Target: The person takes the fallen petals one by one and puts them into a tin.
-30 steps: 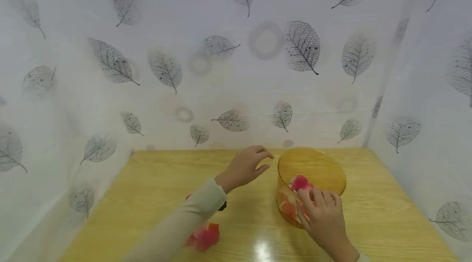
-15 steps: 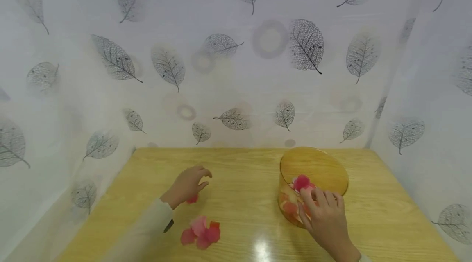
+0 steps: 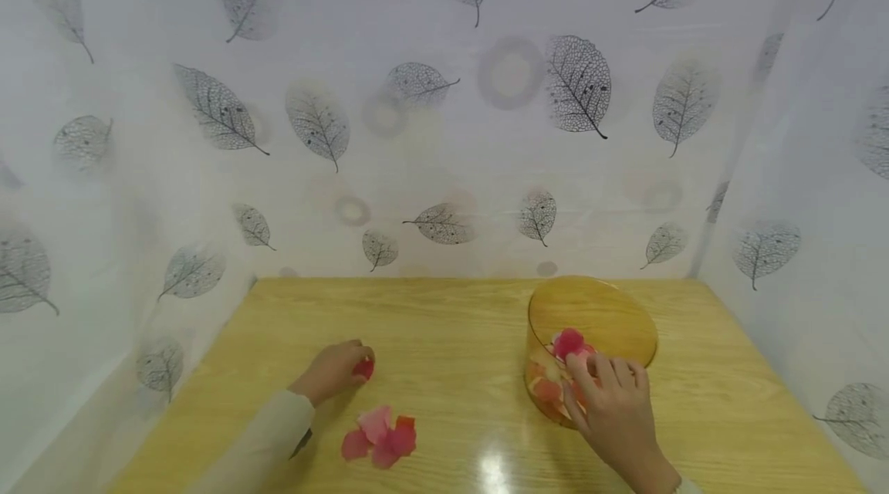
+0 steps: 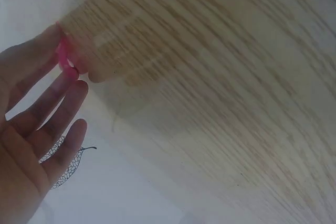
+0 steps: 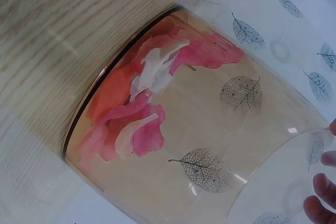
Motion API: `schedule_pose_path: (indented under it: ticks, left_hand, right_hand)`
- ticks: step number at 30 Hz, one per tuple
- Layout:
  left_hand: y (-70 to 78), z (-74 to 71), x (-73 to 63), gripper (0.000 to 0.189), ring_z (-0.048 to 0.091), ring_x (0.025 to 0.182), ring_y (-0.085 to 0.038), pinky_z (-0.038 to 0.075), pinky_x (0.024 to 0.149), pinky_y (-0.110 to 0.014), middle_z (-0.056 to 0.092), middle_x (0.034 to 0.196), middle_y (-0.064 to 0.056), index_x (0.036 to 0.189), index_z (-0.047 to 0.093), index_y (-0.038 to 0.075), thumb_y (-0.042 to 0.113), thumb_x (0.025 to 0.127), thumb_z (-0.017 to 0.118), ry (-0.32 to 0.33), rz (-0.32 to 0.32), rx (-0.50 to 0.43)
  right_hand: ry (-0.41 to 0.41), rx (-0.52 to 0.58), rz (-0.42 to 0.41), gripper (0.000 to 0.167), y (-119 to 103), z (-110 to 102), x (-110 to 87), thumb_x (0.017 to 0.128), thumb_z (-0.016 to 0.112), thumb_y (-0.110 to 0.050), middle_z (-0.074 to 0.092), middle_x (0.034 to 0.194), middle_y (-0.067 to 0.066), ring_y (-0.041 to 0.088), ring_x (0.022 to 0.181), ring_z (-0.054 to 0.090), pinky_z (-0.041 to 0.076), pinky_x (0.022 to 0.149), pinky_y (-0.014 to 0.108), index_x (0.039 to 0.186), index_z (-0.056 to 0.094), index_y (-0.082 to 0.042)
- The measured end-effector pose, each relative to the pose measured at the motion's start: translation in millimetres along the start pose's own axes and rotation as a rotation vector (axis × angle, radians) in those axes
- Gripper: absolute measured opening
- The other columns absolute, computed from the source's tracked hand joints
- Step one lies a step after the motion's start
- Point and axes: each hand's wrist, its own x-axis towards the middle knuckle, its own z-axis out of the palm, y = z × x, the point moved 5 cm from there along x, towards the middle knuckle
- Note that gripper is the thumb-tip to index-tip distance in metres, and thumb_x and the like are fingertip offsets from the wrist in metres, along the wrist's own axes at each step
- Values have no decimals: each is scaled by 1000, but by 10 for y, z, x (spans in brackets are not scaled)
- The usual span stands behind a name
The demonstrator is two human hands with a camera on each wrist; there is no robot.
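Note:
My left hand (image 3: 329,372) pinches a bright pink-red petal (image 3: 364,369) just over the left part of the table. In the left wrist view that petal (image 4: 65,56) sits between thumb and fingertips, the other fingers loosely bent. My right hand (image 3: 614,413) holds the near side of a see-through amber container (image 3: 535,347) with a slanted rim; curled fingertips (image 5: 320,184) show by its opening in the right wrist view. Inside lie pink, orange and white petals (image 5: 149,135), heaped at the bottom. The thumb's contact with the wall is hard to make out.
A small cluster of pink petals with an orange-red piece (image 3: 380,438) lies on the wooden table (image 3: 451,340), nearer than the left hand. Pale sheets printed with leaves (image 3: 444,131) wall in the back and both sides.
My left hand has moved left and down from beside the container to the lone petal, and its fingers have closed on it. The right hand has stayed at the container.

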Motion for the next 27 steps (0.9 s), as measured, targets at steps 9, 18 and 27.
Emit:
schedule_pose_path:
  ticks: [9, 18, 27]
  left_hand:
    - [41, -1, 41, 13, 56, 63, -10, 48, 59, -24, 58, 72, 4, 79, 64, 13, 9, 75, 76, 86, 10, 15]
    - [169, -90, 221, 12, 54, 62, -7, 46, 58, -22, 61, 69, 5, 76, 64, 16, 16, 77, 76, 147, 24, -13]
    - [863, -581, 638, 11, 63, 69, -7, 51, 64, -23, 67, 77, 6, 82, 65, 18, 19, 79, 75, 342, 200, -63]
  right_hand:
    - [-19, 4, -3, 41, 14, 1, -12, 97, 32, -39, 48, 76, 7, 24, 67, 42, 35, 68, 45, 91, 61, -10]
    - [-23, 0, -3, 43, 25, 11, -21, 97, 30, -40, 48, 75, 6, 24, 67, 41, 35, 68, 45, 91, 61, -10]
    - [-33, 4, 3, 44, 31, 12, -25, 97, 30, -41, 48, 76, 6, 23, 67, 41, 35, 69, 45, 92, 61, -11]
